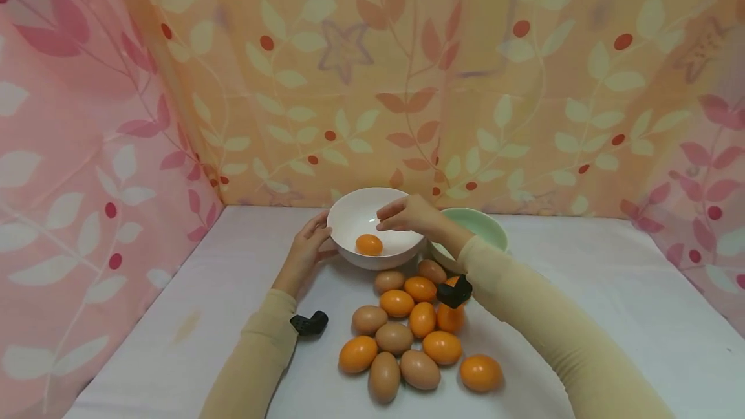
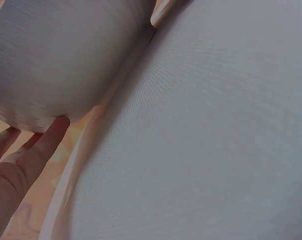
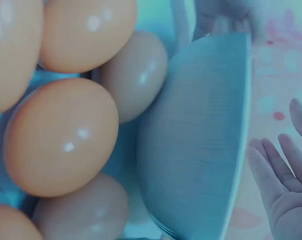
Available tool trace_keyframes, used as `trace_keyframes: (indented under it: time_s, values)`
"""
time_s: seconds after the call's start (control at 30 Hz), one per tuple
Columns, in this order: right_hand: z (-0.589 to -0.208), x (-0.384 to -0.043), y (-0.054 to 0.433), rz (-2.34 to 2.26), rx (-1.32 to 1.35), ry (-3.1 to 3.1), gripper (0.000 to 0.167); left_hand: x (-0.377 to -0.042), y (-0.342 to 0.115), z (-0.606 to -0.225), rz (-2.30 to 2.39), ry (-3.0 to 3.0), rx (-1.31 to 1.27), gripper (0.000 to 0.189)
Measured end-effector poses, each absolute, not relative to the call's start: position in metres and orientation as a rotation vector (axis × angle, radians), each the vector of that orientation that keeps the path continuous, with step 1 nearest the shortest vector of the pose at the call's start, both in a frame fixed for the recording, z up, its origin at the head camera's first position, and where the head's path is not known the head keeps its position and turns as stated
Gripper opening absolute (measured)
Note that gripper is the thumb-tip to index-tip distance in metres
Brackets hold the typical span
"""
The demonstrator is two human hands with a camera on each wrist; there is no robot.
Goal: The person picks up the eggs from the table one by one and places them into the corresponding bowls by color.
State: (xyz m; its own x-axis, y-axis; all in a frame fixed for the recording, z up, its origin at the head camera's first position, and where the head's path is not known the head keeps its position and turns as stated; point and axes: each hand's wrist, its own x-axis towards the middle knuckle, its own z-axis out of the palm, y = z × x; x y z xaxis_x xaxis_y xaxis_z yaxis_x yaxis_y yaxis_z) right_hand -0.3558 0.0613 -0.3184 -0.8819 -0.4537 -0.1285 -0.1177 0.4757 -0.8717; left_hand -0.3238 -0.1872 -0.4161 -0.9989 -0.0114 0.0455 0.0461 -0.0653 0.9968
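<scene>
A white bowl (image 1: 349, 212) stands at the back of the table, with one orange egg (image 1: 369, 245) lying inside it. My left hand (image 1: 307, 243) touches the bowl's left side. In the left wrist view, the fairly straight fingers (image 2: 51, 137) of that hand rest against the bowl's outer wall (image 2: 65, 60). Above the bowl's right part hovers my right hand (image 1: 410, 213), its fingers loosely bent and nothing held. The right wrist view shows the same hand (image 3: 291, 195) beyond the rim, fingers spread, apart from the bowl (image 3: 196, 135).
A pale green bowl (image 1: 480, 225) sits right of the white one, partly hidden behind my right arm. Several orange eggs (image 1: 480, 373) and brown eggs (image 1: 385, 377) lie loose on the white tabletop (image 1: 192, 328) in front of the bowls. Patterned curtains (image 1: 384, 83) stand behind and at the sides.
</scene>
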Motion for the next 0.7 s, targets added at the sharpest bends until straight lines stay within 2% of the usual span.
trace_keyframes:
  time_s: [0.33, 0.7]
  values:
    - [-0.302, -0.329, 0.100, -1.517, -0.525, 2.335, 0.043, -0.324, -0.188, -0.416, -2.275, -2.125, -0.053, 0.053]
    - [-0.311, -0.291, 0.153, -1.515, -0.555, 2.341, 0.048, -0.322, -0.188, -0.415, -2.242, -2.155, -0.065, 0.053]
